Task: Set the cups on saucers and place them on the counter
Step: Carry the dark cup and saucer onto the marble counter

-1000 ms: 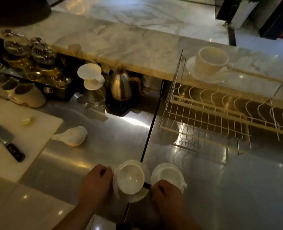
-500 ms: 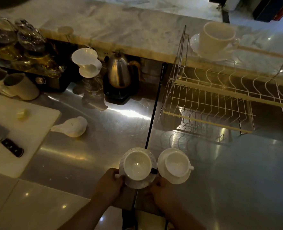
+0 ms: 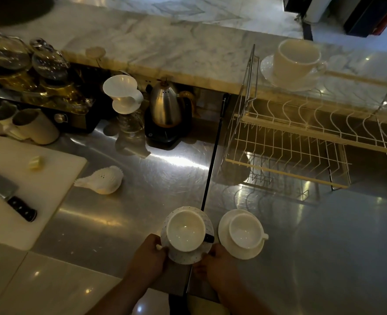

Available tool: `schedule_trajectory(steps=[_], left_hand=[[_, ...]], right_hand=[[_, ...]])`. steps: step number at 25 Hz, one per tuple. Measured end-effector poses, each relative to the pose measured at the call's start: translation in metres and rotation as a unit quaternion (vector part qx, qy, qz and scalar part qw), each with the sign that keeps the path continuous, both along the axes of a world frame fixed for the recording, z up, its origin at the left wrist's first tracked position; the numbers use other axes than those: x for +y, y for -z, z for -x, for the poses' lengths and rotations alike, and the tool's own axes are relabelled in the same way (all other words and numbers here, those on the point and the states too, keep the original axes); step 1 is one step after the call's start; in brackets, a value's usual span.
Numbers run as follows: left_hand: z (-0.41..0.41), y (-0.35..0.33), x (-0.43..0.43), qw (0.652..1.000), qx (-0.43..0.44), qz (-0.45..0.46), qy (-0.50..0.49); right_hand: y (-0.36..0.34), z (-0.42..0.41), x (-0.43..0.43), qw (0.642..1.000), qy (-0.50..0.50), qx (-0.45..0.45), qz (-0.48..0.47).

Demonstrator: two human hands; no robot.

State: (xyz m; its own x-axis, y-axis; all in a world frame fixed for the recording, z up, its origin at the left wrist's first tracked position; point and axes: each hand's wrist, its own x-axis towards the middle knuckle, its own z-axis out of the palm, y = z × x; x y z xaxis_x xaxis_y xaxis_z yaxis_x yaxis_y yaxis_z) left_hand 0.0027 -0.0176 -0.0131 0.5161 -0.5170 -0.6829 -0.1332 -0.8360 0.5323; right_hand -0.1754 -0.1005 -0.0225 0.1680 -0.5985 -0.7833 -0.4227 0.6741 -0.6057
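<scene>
Head view: both hands grasp one saucer. The left hand point(image 3: 150, 255) pinches the near-left rim of the dotted saucer point(image 3: 183, 255), and the right hand point(image 3: 215, 262) holds its near-right rim, fingers curled under the edge. A white cup point(image 3: 185, 230) sits upright in that saucer, with a dark handle on the cup's right side. This set lies straight ahead of the hands, just past the fingertips, over the seam of the steel bench point(image 3: 142, 201).

Just beside it to the right, apart from both hands, a second cup point(image 3: 244, 230) sits on a plain saucer point(image 3: 238, 248), its handle pointing right; the right hand is the nearer one to it.

Far ahead and to the right, on the marble counter point(image 3: 165, 48) beyond the dish rack point(image 3: 290, 155), a third cup point(image 3: 298, 59) already rests on its saucer. The held set probably goes forward and up to that counter.
</scene>
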Motion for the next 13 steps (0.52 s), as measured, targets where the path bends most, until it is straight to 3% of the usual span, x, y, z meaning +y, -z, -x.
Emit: schedule_trajectory(steps=[13], left_hand=[[-0.022,-0.100,-0.042,0.986,-0.019,0.136,-0.090]], right_hand=[[-0.096,-0.034,-0.061,0.993,-0.001,-0.104,0.060]])
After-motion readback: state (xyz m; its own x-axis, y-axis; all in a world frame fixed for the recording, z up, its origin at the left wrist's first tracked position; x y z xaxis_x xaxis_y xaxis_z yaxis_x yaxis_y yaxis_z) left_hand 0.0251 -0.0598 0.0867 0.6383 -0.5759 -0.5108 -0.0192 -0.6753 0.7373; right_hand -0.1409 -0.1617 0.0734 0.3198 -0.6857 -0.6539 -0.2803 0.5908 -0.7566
